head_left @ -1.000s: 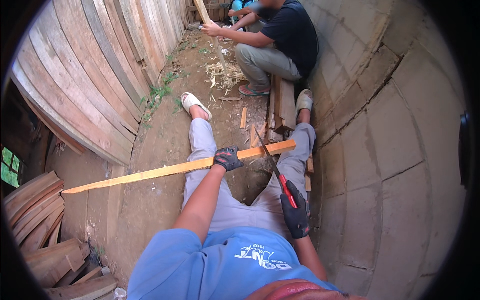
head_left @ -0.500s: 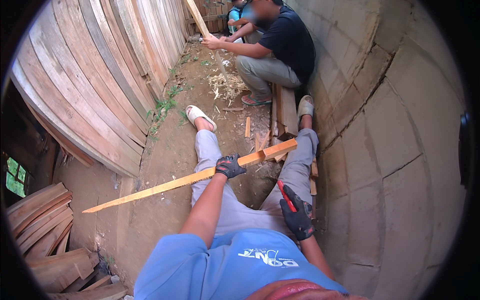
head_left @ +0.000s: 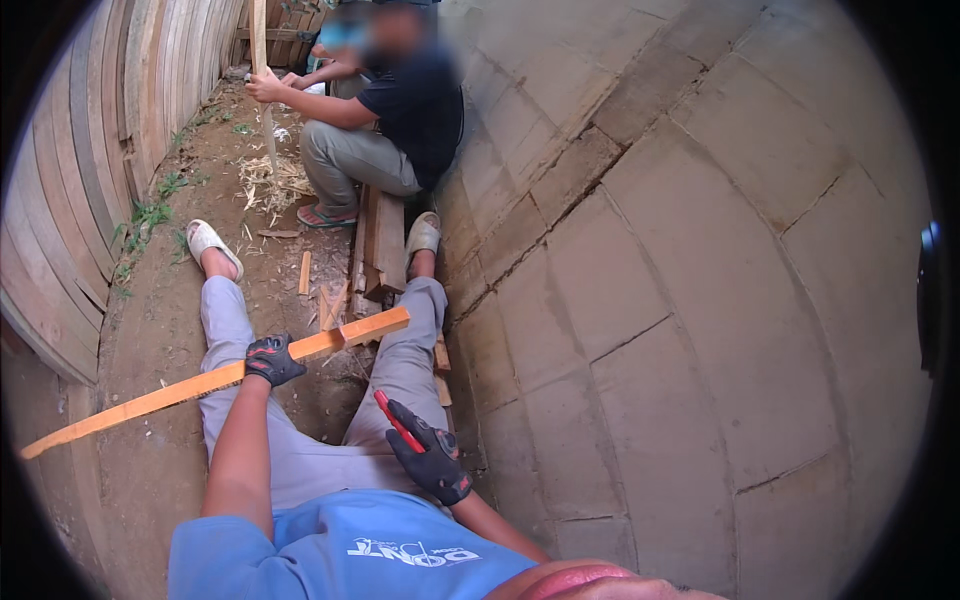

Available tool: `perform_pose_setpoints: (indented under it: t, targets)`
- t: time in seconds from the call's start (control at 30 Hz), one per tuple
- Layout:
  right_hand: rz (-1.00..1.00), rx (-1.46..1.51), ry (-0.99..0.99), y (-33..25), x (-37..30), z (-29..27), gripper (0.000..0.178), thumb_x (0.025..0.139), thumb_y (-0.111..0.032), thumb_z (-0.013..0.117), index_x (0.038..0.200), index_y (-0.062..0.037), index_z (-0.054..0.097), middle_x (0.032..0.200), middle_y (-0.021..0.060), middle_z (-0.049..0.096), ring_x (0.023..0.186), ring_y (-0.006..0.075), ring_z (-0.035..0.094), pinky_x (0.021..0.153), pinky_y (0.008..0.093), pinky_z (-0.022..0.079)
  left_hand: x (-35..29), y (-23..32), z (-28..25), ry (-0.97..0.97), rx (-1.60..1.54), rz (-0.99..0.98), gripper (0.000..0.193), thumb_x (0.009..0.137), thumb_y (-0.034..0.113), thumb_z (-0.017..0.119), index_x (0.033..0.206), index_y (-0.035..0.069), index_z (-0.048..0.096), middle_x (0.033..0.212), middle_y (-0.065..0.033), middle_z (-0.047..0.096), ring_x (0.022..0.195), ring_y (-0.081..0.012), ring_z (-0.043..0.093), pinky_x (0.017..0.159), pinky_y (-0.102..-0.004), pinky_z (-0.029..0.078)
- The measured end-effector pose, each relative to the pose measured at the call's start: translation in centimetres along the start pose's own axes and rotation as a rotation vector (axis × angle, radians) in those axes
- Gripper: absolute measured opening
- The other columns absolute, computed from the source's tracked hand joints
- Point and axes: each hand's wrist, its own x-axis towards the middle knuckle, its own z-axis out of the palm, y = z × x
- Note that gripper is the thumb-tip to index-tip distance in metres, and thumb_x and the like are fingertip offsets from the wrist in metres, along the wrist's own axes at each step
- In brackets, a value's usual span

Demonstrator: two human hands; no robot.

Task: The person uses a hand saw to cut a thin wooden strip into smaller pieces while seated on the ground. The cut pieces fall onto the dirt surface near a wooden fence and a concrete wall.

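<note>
My left hand (head_left: 273, 360), in a black glove with red marks, wraps round a long squared wooden stick (head_left: 150, 403). The stick lies slantwise across my legs. Its narrow tapering end points to the left, and its thicker, notched end is above my right thigh. In my gloved right hand (head_left: 430, 458) is a slim red object (head_left: 399, 420), held along the thumb side near my right thigh. Its kind cannot be made out, as the hand covers part of it. The two hands are apart, and the red object is clear of the stick.
Past my right foot a person (head_left: 410, 110) sits on stacked timber (head_left: 384, 245), holding an upright wooden strip (head_left: 260, 60). Wood shavings (head_left: 272, 185) lie by that person's feet. A block wall (head_left: 680, 300) rises close on my right; a plank fence (head_left: 80, 170) stands left.
My view has swung to the right, so the scene sits further left and more wall shows. Both hands keep their holds, with little movement relative to my legs.
</note>
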Motion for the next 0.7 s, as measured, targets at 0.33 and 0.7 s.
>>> perform_pose_setpoints:
  t: [0.33,0.7]
  targets:
    - [-0.134,0.08,0.113,-1.4,1.1,0.4,0.058,0.103,-0.013,0.06,0.16,-0.0115,0.051,0.14,0.0177,0.07,0.122,0.0324,0.072,0.103,0.0409,0.056,0.3,1.3,-3.9,0.046,-0.055,-0.006,0.07,0.074,0.056,0.084,0.124,0.01,0.073,0.113,-0.0165,0.079,0.109,-0.0345,0.076,0.093,-0.0478,0.059]
    - [-0.064,-0.198,0.042,-0.7,3.5,-4.5,0.049,0.103,-0.021,0.068,0.15,-0.0094,0.061,0.126,0.0167,0.075,0.105,0.0295,0.076,0.091,0.0429,0.058,1.6,6.9,-6.4,0.108,-0.342,0.015,0.077,0.079,0.062,0.082,0.133,0.009,0.07,0.118,-0.0174,0.078,0.111,-0.034,0.075,0.092,-0.0453,0.06]
